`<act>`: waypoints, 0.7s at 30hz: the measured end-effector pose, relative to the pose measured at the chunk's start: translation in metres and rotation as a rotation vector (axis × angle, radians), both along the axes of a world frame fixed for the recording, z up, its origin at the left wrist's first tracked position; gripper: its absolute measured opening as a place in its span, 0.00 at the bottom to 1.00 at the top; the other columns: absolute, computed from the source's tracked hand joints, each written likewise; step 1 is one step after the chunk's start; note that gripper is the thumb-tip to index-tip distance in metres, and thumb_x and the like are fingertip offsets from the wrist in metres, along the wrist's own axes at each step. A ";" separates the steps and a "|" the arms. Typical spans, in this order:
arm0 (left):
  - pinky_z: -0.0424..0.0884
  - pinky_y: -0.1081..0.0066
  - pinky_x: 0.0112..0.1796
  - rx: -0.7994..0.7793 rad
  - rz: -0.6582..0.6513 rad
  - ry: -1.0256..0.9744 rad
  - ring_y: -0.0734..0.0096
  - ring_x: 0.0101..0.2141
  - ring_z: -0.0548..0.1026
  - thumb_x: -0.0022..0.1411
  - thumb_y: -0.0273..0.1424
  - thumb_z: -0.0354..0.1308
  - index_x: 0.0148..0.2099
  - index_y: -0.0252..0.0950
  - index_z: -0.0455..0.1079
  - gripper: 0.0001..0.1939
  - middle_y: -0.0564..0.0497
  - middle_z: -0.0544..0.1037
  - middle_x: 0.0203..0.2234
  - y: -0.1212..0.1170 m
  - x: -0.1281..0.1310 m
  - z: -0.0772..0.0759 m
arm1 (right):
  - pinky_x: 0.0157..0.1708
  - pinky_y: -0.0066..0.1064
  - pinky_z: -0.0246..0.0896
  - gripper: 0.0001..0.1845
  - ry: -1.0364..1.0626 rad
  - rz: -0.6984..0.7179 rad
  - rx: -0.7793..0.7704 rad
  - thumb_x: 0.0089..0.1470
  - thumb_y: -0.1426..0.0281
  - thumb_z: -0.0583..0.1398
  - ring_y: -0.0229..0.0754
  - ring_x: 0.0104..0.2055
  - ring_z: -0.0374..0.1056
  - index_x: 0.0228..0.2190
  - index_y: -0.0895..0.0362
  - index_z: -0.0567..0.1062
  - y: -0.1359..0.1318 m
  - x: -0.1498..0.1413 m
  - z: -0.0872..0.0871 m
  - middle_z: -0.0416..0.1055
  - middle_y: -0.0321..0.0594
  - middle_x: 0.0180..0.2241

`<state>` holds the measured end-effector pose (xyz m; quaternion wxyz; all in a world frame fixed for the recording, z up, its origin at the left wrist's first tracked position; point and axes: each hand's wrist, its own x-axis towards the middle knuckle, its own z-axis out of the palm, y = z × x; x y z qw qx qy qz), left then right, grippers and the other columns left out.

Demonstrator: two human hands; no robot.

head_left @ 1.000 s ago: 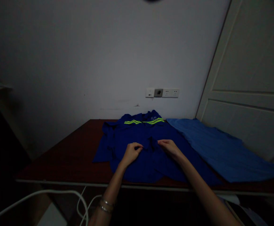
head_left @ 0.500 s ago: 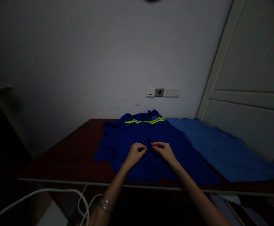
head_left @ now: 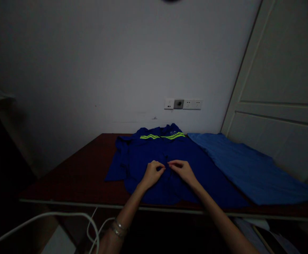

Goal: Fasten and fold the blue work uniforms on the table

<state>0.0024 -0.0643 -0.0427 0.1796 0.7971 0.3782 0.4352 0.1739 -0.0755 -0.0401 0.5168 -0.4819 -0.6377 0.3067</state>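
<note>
A dark blue work jacket (head_left: pixel 143 151) with yellow-green chest stripes lies front up on the table, collar toward the wall. Over its lower front, my left hand (head_left: pixel 152 172) pinches one front edge between thumb and fingertips. Close beside it, my right hand (head_left: pixel 183 171) pinches the opposite front edge. The fingertips of both hands are almost touching at the jacket's middle line. Any button or fastener between them is too small and dark to make out.
A lighter blue cloth (head_left: pixel 238 165) lies flat on the right side of the dark red table (head_left: pixel 85 169). Wall sockets (head_left: pixel 192 104) sit above the back edge, and a panelled door (head_left: pixel 281 88) stands at right. White cables (head_left: pixel 64 214) hang before the front edge at left.
My right hand has come left and slightly down toward my left hand, drawing the jacket's front edges together. My left hand has shifted slightly right. Both pinches have stayed closed.
</note>
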 end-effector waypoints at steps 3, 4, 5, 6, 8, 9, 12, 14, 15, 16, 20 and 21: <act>0.65 0.70 0.40 -0.018 0.021 0.004 0.68 0.35 0.73 0.53 0.24 0.57 0.31 0.36 0.75 0.06 0.50 0.79 0.29 0.000 0.001 0.000 | 0.32 0.32 0.63 0.17 0.037 0.021 -0.012 0.43 0.63 0.56 0.42 0.31 0.70 0.32 0.59 0.78 0.002 0.002 0.000 0.76 0.43 0.29; 0.65 0.70 0.40 -0.024 0.027 0.003 0.68 0.35 0.73 0.53 0.24 0.57 0.31 0.36 0.76 0.06 0.50 0.79 0.30 0.000 0.001 0.000 | 0.31 0.32 0.63 0.18 0.052 0.042 -0.026 0.44 0.63 0.55 0.42 0.30 0.70 0.33 0.59 0.78 0.004 0.003 0.000 0.76 0.42 0.30; 0.66 0.70 0.40 -0.029 0.030 0.001 0.68 0.35 0.73 0.53 0.24 0.57 0.31 0.36 0.76 0.06 0.50 0.79 0.30 0.000 0.001 0.001 | 0.32 0.32 0.63 0.18 0.064 0.069 -0.041 0.44 0.63 0.55 0.41 0.30 0.70 0.34 0.59 0.78 0.005 0.005 -0.001 0.76 0.42 0.30; 0.66 0.70 0.40 -0.034 0.032 -0.002 0.68 0.35 0.73 0.53 0.24 0.57 0.31 0.36 0.76 0.06 0.50 0.79 0.30 0.000 0.001 0.001 | 0.32 0.32 0.64 0.17 0.069 0.098 -0.051 0.44 0.64 0.56 0.41 0.31 0.70 0.34 0.58 0.77 0.007 0.006 -0.002 0.76 0.41 0.30; 0.66 0.70 0.40 -0.040 0.031 -0.008 0.68 0.35 0.73 0.52 0.24 0.57 0.31 0.36 0.76 0.06 0.50 0.79 0.30 0.000 0.001 0.000 | 0.36 0.33 0.64 0.15 0.059 0.152 -0.048 0.42 0.65 0.58 0.42 0.33 0.71 0.33 0.58 0.77 0.010 0.009 -0.003 0.76 0.41 0.31; 0.66 0.71 0.40 -0.042 0.030 -0.010 0.68 0.36 0.74 0.52 0.24 0.57 0.31 0.36 0.76 0.06 0.50 0.79 0.30 0.000 0.002 0.000 | 0.37 0.33 0.63 0.14 0.049 0.175 -0.042 0.41 0.65 0.59 0.42 0.34 0.71 0.32 0.58 0.77 0.012 0.010 -0.004 0.76 0.41 0.31; 0.66 0.70 0.41 -0.041 0.030 -0.014 0.68 0.36 0.73 0.52 0.24 0.57 0.31 0.36 0.76 0.06 0.50 0.79 0.30 0.000 0.002 -0.001 | 0.38 0.34 0.64 0.13 0.037 0.214 -0.032 0.40 0.66 0.61 0.42 0.35 0.71 0.31 0.58 0.76 0.014 0.011 -0.004 0.76 0.40 0.31; 0.66 0.70 0.41 -0.040 0.029 -0.015 0.68 0.36 0.73 0.52 0.24 0.58 0.31 0.35 0.76 0.06 0.49 0.79 0.30 0.001 0.002 -0.001 | 0.38 0.35 0.64 0.13 0.039 0.219 -0.033 0.40 0.66 0.62 0.42 0.34 0.71 0.31 0.58 0.76 0.014 0.010 -0.003 0.76 0.40 0.30; 0.66 0.70 0.41 -0.040 0.027 -0.014 0.68 0.36 0.73 0.52 0.24 0.58 0.31 0.35 0.76 0.06 0.49 0.78 0.30 0.001 0.002 -0.002 | 0.38 0.35 0.64 0.12 0.036 0.217 -0.033 0.40 0.67 0.62 0.42 0.34 0.71 0.31 0.58 0.76 0.014 0.009 -0.002 0.76 0.40 0.30; 0.66 0.70 0.41 -0.040 0.026 -0.013 0.68 0.36 0.73 0.52 0.24 0.58 0.31 0.35 0.76 0.06 0.49 0.78 0.30 0.001 0.002 -0.002 | 0.38 0.34 0.64 0.12 0.030 0.213 -0.030 0.40 0.67 0.62 0.42 0.34 0.71 0.30 0.58 0.76 0.014 0.009 -0.002 0.76 0.40 0.30; 0.66 0.70 0.41 -0.029 0.020 -0.004 0.67 0.36 0.73 0.53 0.24 0.57 0.32 0.35 0.76 0.06 0.49 0.78 0.30 0.003 0.001 -0.003 | 0.37 0.34 0.64 0.11 -0.010 0.196 0.005 0.39 0.68 0.62 0.41 0.33 0.71 0.30 0.59 0.76 0.015 0.005 0.000 0.76 0.40 0.29; 0.66 0.70 0.41 -0.023 0.019 -0.004 0.67 0.36 0.73 0.53 0.24 0.57 0.32 0.35 0.76 0.06 0.49 0.78 0.30 0.003 0.002 -0.004 | 0.37 0.34 0.64 0.11 -0.020 0.194 0.017 0.40 0.68 0.62 0.41 0.33 0.71 0.30 0.59 0.76 0.015 0.004 0.000 0.75 0.40 0.29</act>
